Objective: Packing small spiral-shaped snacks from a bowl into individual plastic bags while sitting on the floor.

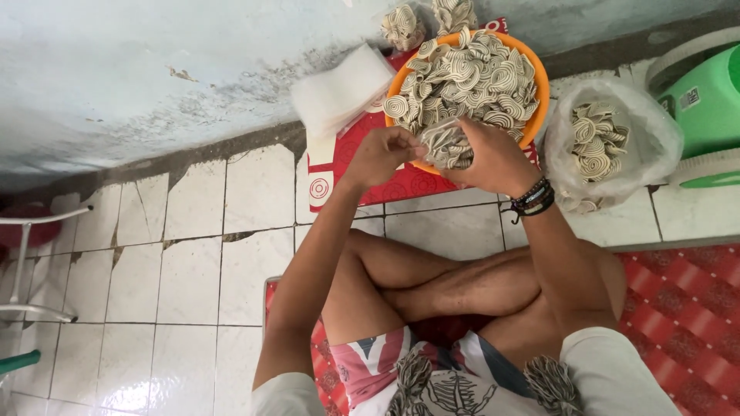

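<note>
I sit cross-legged on a tiled floor. An orange bowl heaped with pale spiral-patterned snacks stands in front of me. Both hands meet at its near rim around a small clear plastic bag of spiral snacks. My left hand pinches the bag's left side. My right hand, with dark bead bracelets on the wrist, grips the bag from the right.
A stack of clear empty bags lies left of the bowl on a red patterned mat. A large clear bag of spirals sits to the right, beside a green plastic stool. A white metal frame stands at left.
</note>
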